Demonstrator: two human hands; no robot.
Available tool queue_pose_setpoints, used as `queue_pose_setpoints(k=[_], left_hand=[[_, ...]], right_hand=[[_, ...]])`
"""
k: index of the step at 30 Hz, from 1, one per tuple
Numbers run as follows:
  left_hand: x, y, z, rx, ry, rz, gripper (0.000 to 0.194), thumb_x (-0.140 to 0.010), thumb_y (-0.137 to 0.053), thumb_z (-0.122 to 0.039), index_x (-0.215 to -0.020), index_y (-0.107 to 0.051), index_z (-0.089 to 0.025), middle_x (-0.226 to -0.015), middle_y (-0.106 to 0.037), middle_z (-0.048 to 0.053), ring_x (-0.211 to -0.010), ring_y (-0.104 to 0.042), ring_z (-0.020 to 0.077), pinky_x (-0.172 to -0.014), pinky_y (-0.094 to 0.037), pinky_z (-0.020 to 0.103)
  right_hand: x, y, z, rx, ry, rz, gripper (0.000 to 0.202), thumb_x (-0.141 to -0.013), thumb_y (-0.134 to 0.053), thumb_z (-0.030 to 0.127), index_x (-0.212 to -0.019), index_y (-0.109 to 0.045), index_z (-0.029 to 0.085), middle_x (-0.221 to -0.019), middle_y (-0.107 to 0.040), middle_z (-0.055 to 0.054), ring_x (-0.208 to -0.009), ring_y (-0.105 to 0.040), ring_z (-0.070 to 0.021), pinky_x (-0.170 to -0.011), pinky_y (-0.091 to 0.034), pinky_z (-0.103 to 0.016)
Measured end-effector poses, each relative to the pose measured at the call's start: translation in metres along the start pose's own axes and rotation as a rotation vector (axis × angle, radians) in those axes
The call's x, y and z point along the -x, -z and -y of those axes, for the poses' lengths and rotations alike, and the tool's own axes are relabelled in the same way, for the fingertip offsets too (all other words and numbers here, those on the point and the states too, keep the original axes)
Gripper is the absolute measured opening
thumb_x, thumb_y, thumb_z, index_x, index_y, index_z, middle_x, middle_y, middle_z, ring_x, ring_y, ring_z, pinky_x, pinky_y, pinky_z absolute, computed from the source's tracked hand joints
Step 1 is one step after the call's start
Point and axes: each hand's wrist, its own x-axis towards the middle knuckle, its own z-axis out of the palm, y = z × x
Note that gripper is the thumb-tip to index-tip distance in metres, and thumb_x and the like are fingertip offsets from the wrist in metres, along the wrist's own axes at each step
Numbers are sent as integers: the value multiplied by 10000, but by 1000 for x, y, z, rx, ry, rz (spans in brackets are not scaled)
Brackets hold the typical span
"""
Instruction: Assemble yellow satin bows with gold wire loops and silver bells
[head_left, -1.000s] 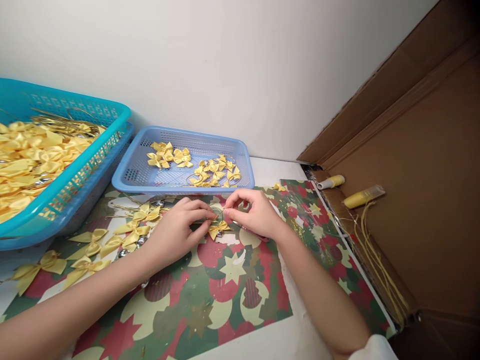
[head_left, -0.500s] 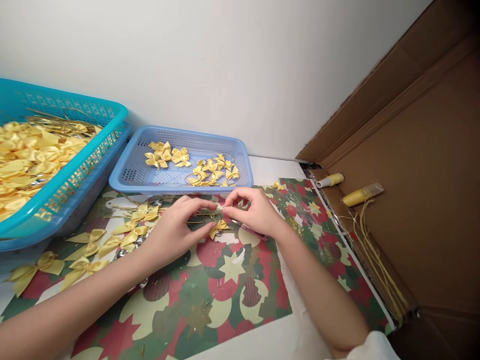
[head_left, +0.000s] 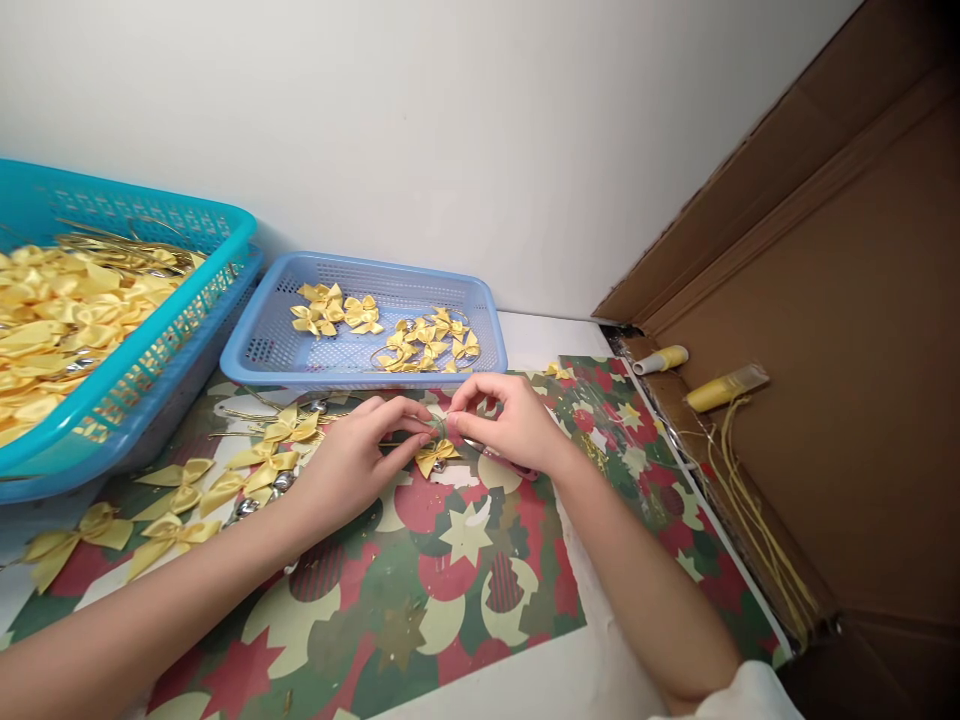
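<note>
Between my hands a small yellow ribbon bow point(head_left: 435, 456) with a silver bell hangs just over the patterned sheet, at the end of a thin gold cord. My left hand point(head_left: 367, 450) comes in from the left, its thumb and fingertips closed together on the cord. Thumb and index finger of my right hand point(head_left: 506, 420) pinch the same cord from the other side. The cord is thin and partly hidden by the fingers. Below my right hand lies a pair of scissors point(head_left: 504, 460), mostly covered.
A blue basket point(head_left: 360, 380) holding several bows stands behind my hands. At left is a turquoise basket point(head_left: 241, 235) heaped with bows. Loose bows with bells point(head_left: 176, 535) lie left. Yellow-capped tubes point(head_left: 724, 388) and yellow cords point(head_left: 757, 540) are by the cardboard point(head_left: 847, 300).
My left thumb has moved up off the bow toward the index finger, closing the pinch on the cord. My right hand has hardly moved.
</note>
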Motion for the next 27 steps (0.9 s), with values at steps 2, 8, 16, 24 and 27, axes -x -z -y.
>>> queue_pose_setpoints(k=[2, 8, 16, 24, 27], left_hand=[[0, 1, 0, -7, -4, 24, 242, -928, -484, -439, -962, -619, -241, -909, -737, 35, -908, -659, 241, -762, -511, 336], [-1, 2, -3, -6, 21, 1, 255, -928, -470, -420, -994, -629, -231, -941, -716, 54, -920, -652, 241, -785, -521, 342], [-1, 4, -2, -12, 64, -29, 251, -868, -527, -399, -964, -664, -211, -935, -700, 64, -870, -658, 228, -784, -532, 339], [-2, 2, -2, 67, 131, 1, 248, -862, -553, -433, -954, -639, -219, -867, -754, 44, -791, -687, 225, -695, -508, 310], [-2, 3, -3, 82, 156, 5, 248, -848, -562, -437, -938, -633, -217, -817, -761, 28, -702, -664, 200, -648, -486, 291]], right_hand=[[1, 1, 1, 5, -4, -2, 54, -784, -642, 215, -744, -639, 178, -719, -679, 1, -641, -565, -106, -587, -424, -222], [0, 2, 2, 11, -10, -9, 50, -777, -648, 216, -743, -636, 182, -740, -677, 0, -650, -565, -109, -622, -444, -234], [1, 2, 0, 2, -19, -3, 64, -780, -656, 235, -753, -643, 179, -762, -671, -4, -622, -544, -97, -583, -430, -221], [0, 1, 1, 8, -14, 20, 66, -778, -653, 235, -749, -645, 176, -762, -679, -2, -618, -542, -94, -566, -412, -218], [0, 2, 1, 19, -50, 16, 58, -772, -643, 228, -742, -637, 179, -720, -677, 4, -585, -538, -93, -545, -411, -215]])
